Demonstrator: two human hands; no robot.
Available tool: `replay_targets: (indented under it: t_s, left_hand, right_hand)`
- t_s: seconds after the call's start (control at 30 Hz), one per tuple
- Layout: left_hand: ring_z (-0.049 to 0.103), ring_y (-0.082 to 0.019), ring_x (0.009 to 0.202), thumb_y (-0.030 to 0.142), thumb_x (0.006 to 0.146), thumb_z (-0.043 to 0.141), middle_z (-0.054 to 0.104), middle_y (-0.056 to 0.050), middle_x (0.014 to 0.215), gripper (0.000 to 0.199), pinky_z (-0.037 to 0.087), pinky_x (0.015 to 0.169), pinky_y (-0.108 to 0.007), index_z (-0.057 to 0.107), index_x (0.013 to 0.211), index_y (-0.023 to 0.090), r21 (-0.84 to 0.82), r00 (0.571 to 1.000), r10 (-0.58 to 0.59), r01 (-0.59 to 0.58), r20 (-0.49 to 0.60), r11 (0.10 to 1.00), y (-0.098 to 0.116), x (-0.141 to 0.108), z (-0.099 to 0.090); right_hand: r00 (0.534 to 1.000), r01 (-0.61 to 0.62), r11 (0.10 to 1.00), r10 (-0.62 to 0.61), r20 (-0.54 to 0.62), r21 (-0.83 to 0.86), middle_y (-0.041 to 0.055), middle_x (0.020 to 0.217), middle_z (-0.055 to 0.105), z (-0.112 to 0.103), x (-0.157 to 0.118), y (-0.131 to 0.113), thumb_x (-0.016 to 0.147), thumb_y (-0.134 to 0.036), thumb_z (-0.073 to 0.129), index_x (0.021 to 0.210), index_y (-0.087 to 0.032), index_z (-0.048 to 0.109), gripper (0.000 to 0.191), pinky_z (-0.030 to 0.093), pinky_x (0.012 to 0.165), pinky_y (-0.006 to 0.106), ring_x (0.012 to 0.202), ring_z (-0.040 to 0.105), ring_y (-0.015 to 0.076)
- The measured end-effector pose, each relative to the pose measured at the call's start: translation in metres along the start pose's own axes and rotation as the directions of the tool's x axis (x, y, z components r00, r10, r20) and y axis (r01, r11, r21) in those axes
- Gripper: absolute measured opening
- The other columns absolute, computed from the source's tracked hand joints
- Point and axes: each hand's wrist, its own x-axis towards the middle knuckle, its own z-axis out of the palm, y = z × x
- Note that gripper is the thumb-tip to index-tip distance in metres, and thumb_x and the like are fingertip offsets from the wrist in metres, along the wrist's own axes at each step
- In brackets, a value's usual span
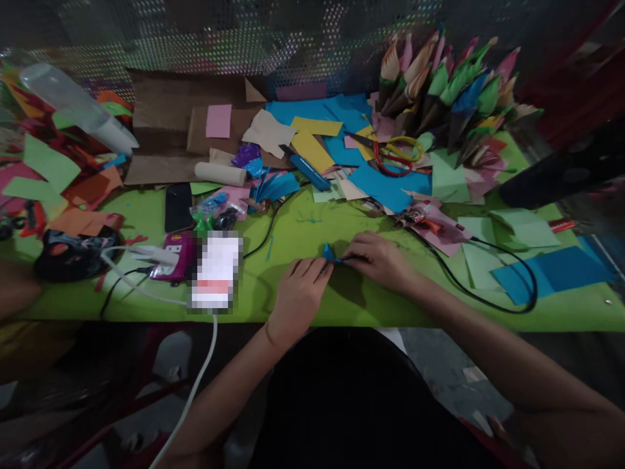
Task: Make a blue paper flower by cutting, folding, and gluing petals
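Observation:
Near the front edge of the green table, a small piece of blue paper [328, 251] pokes up between my hands. My left hand [303, 286] is closed on its left side, fingertips pressed at the paper. From the right, my right hand [377, 259] pinches the paper's right end, with its fingers bent together. Most of the blue piece is hidden by my fingers. The two hands are close together, their fingertips a small gap apart.
Scissors [393, 156], a blue cutter [308, 170] and paper sheets lie behind my hands. Rolled paper cones [459, 98] stand back right. A black cable [530, 280] loops at the right. At the left are a power strip [178, 257], a bright phone [213, 270] and another person's arm [17, 288].

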Motion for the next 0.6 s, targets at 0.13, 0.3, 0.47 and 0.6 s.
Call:
replay_targets:
  t_s: [0.13, 0.3, 0.47, 0.6]
  left_hand:
    - [0.064, -0.021, 0.100, 0.014, 0.097, 0.051, 0.073, -0.010, 0.115, 0.031, 0.051, 0.093, -0.039, 0.065, 0.125, 0.012, -0.003, 1.000, -0.001, 0.001, 0.005, 1.000, 0.000, 0.002, 0.000]
    - [0.065, -0.021, 0.100, 0.016, 0.098, 0.052, 0.073, -0.010, 0.115, 0.031, 0.050, 0.093, -0.040, 0.064, 0.126, 0.014, -0.018, 0.999, -0.026, 0.027, 0.037, 0.999, -0.003, 0.005, 0.001]
    - [0.064, -0.021, 0.099, 0.018, 0.099, 0.050, 0.073, -0.010, 0.115, 0.031, 0.049, 0.090, -0.039, 0.064, 0.127, 0.014, -0.003, 0.997, -0.044, 0.045, 0.056, 0.999, -0.005, 0.009, 0.004]
    - [0.063, -0.022, 0.097, 0.019, 0.100, 0.049, 0.073, -0.010, 0.114, 0.033, 0.050, 0.087, -0.039, 0.062, 0.130, 0.015, 0.014, 0.994, -0.060, 0.059, 0.091, 0.998, -0.006, 0.010, 0.005]
  right_hand:
    - [1.000, -0.023, 0.997, 0.023, 0.010, 0.071, 0.0048, 0.083, 0.070, -0.004, 0.002, 0.002, 0.095, -0.024, 0.061, 0.090, -0.021, 0.074, 0.014, 0.048, 0.072, 0.030, 0.082, 0.064, 0.0187]
    - [0.995, -0.057, 0.998, 0.058, -0.083, 0.013, 0.0075, 0.095, 0.075, -0.009, -0.006, 0.002, 0.099, -0.026, 0.055, 0.104, -0.023, 0.076, 0.021, 0.052, 0.078, 0.034, 0.089, 0.068, 0.0215]
    - [0.994, 0.051, 0.982, -0.068, -0.086, -0.185, 0.0092, 0.104, 0.075, -0.002, -0.021, -0.008, 0.099, -0.021, 0.051, 0.117, -0.027, 0.075, 0.030, 0.052, 0.080, 0.039, 0.092, 0.065, 0.0236]
    - [0.992, 0.109, 0.955, -0.123, -0.035, -0.275, 0.0104, 0.107, 0.075, 0.003, -0.021, -0.017, 0.096, -0.012, 0.051, 0.122, -0.023, 0.072, 0.035, 0.051, 0.081, 0.039, 0.094, 0.065, 0.0246]
